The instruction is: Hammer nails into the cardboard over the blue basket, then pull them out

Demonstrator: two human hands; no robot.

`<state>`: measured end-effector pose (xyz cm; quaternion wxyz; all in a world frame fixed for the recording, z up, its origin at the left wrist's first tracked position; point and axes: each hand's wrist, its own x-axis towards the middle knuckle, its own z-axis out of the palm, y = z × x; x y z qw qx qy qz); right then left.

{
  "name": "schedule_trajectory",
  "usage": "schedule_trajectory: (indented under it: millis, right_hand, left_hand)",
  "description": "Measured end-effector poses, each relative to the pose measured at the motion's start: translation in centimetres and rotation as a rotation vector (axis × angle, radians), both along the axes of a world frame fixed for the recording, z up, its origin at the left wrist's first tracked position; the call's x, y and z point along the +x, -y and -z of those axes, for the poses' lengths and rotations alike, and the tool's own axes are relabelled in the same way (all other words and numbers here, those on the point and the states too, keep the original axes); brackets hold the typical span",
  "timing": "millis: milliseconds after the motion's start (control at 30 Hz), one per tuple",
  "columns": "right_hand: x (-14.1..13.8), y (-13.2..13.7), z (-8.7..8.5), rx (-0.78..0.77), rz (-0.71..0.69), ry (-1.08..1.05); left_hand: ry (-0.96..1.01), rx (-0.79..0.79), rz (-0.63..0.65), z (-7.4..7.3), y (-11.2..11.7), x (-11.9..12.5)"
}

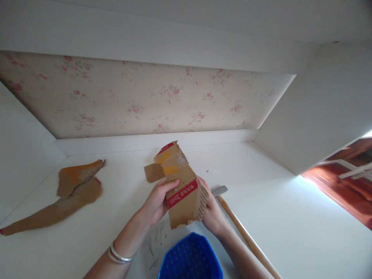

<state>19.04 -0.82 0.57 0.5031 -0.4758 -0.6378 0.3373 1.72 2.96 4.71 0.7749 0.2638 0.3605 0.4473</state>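
Note:
Between both hands I hold a torn piece of cardboard, brown with a red printed strip and yellow patches. My left hand grips its left edge, the thumb lying on the front face. At the right edge my right hand is closed around it, most of its fingers hidden behind the board. Several small holes dot the cardboard near my left thumb. Behind it, to the left, shows a smaller perforated cardboard piece. Just below the held cardboard stands a blue plastic basket.
A hammer with a wooden handle lies on the white surface, partly under my right forearm. Torn cardboard scraps lie at the left. Small slender bits are scattered left of the basket. White panels and a floral-patterned wall enclose the back.

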Motion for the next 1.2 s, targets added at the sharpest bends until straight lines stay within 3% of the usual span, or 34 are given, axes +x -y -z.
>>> schedule_trajectory:
  millis: [200,367,633,967,1200]
  right_hand:
    - [0.7,0.1,0.2,-0.05,-0.103,-0.053]
    - [1.1,-0.1,-0.2,-0.029,-0.133,-0.029]
    - [0.6,0.7,-1.0,0.013,-0.104,-0.059]
    - [1.0,0.7,-1.2,-0.03,-0.166,-0.102]
    - [1.3,0.6,-0.6,0.017,-0.111,-0.048]
  left_hand:
    - [-0.073,0.054,0.138,0.7,0.4,0.3]
    - [-0.108,0.066,0.115,0.8,0.5,0.2]
    - [-0.176,0.058,0.129,-0.3,0.9,0.5]
    - [-0.135,0.119,0.11,0.1,0.8,0.3]
    - [-0.167,0.105,0.137,0.2,1.0,0.6]
